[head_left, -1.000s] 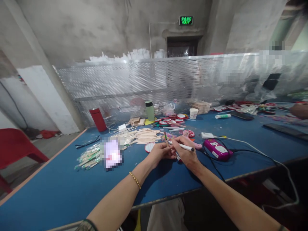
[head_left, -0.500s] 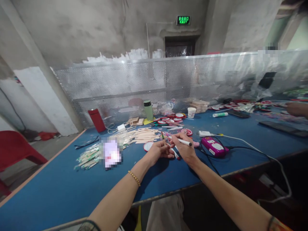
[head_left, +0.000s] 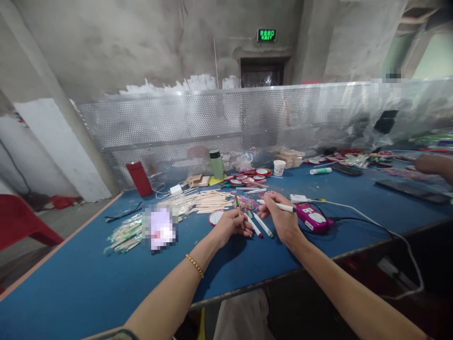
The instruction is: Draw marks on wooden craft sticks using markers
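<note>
My left hand (head_left: 231, 224) is closed round a thin wooden craft stick (head_left: 238, 204), whose raised end shows green colouring. My right hand (head_left: 281, 217) grips a white marker pen (head_left: 283, 207) like a writing tool, its dark end pointing right; the tip lies apart from the stick. Between the hands on the table are a white marker with a red end (head_left: 255, 227) and another with a green end (head_left: 264, 225). Behind them is a pile of small multicoloured rubber bands (head_left: 247, 203). A round white disc with a red rim (head_left: 215, 217) lies partly behind my left hand.
Bare wooden sticks (head_left: 214, 200) and wrapped sticks (head_left: 123, 233) lie to the left on the blue table (head_left: 141, 283). A purple power box (head_left: 313, 218) with cables sits at right. Red and green bottles (head_left: 216, 165) and a paper cup (head_left: 279, 167) stand behind. Another person's hand (head_left: 433, 167) is far right.
My right hand has moved right with the marker, away from the stick, uncovering the green-ended marker on the table. My left hand still holds the stick. The view has shifted slightly.
</note>
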Motion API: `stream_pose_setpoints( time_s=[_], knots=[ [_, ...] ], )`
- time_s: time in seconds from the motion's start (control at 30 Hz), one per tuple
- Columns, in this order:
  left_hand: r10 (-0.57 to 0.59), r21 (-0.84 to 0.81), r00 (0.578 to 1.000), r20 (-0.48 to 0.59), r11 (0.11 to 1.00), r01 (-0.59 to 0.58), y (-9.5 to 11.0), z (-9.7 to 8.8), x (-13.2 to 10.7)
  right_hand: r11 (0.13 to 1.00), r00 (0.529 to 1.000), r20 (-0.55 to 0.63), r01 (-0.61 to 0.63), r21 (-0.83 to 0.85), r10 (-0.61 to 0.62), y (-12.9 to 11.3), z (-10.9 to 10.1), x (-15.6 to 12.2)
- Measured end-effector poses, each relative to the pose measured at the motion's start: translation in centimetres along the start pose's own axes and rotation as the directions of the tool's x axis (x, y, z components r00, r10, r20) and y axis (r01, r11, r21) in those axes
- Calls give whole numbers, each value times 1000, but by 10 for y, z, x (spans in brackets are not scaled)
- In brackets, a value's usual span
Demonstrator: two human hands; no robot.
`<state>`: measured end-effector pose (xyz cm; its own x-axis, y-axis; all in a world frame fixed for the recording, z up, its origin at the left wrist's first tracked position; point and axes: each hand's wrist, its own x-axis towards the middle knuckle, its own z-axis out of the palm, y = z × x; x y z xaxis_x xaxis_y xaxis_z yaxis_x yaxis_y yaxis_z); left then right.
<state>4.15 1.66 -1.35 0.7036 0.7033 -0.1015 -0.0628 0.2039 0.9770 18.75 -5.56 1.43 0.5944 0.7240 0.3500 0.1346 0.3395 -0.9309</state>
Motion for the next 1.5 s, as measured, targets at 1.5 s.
stream_pose_setpoints(
  time_s=[1.5],
  knots=[
    [42,-41,999,14,998,-41,-3,3,1,964,938,307,216,-156,-161,25,18,-6]
  ],
)
